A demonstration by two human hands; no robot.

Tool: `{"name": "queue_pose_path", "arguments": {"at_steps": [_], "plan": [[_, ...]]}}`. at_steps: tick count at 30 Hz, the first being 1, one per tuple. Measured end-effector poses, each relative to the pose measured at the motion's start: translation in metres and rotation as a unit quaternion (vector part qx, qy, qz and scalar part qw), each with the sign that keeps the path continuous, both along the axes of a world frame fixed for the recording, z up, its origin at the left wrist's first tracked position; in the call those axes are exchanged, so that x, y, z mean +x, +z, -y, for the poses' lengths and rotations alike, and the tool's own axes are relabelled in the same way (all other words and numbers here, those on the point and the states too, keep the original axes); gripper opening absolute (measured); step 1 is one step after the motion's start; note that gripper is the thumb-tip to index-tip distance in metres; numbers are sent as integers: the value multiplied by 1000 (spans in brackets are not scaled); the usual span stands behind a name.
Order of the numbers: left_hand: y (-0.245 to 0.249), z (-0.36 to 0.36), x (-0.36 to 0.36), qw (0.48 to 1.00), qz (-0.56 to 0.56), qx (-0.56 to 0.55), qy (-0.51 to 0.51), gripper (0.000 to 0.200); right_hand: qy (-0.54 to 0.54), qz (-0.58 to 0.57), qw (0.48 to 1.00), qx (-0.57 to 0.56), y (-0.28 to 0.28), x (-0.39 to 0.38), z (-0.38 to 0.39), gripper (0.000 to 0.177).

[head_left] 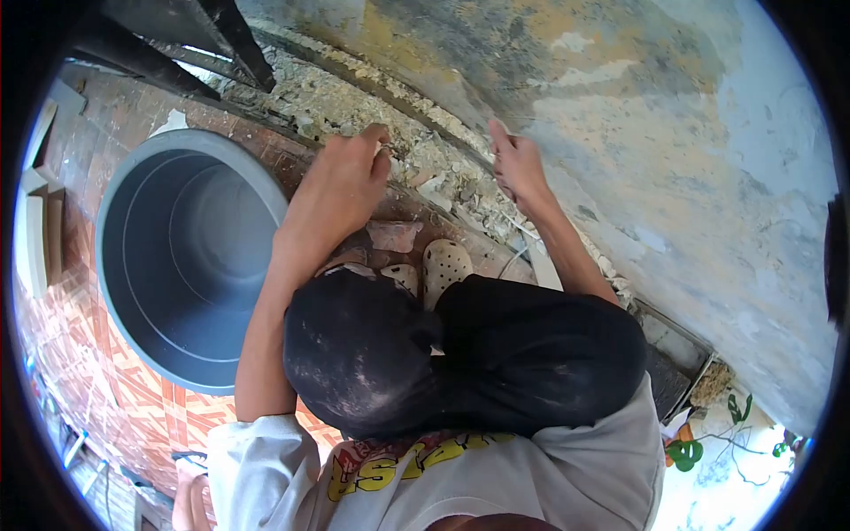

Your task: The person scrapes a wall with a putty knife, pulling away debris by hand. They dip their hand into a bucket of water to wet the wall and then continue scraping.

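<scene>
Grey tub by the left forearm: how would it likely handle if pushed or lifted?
The tub is probably light for its size, as it looks like plastic. The smooth-looking rim might be slippery. Pushed, it may slide rather than roll, since it seems to stand upright on the floor.

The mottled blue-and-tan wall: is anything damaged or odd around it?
Yes. The mottled blue-and-tan wall has a patchy, worn surface, and pale broken rubble lies along its foot, partly between the left hand and right hand. It looks damaged, not finished.
</scene>
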State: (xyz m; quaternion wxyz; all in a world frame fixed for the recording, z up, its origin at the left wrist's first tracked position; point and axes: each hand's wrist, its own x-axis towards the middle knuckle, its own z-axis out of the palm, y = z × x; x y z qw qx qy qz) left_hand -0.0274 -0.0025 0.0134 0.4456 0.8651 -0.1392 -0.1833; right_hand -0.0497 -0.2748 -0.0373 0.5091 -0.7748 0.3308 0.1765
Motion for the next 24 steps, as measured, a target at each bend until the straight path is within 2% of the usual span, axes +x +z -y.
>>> {"name": "queue_pose_path", "arguments": {"at_steps": [4,7,11,15,20,23,24], "plan": [[0,-1,2,1000,15,-7,1,22,-26,45,998,-22,-5,-21,-2,46],[-6,-4,0,1000,10,-11,15,22,-93,6,993,71,12,-17,-14,45],[6,1,-1,1000,-1,-17,11,22,-96,35,993,65,-5,-9,-28,46],[4,-1,1,1000,2,0,11,22,-107,-1,994,15,26,-30,-11,43],[2,0,0,1000,-11,7,-1,21,-139,8,986,90,28,-21,-24,43],[-2,0,0,1000,13,-5,9,21,-127,5,989,74,25,-22,-17,44],[-4,1,-1,1000,20,0,8,21,-116,10,988,100,23,-22,-20,44]]}}
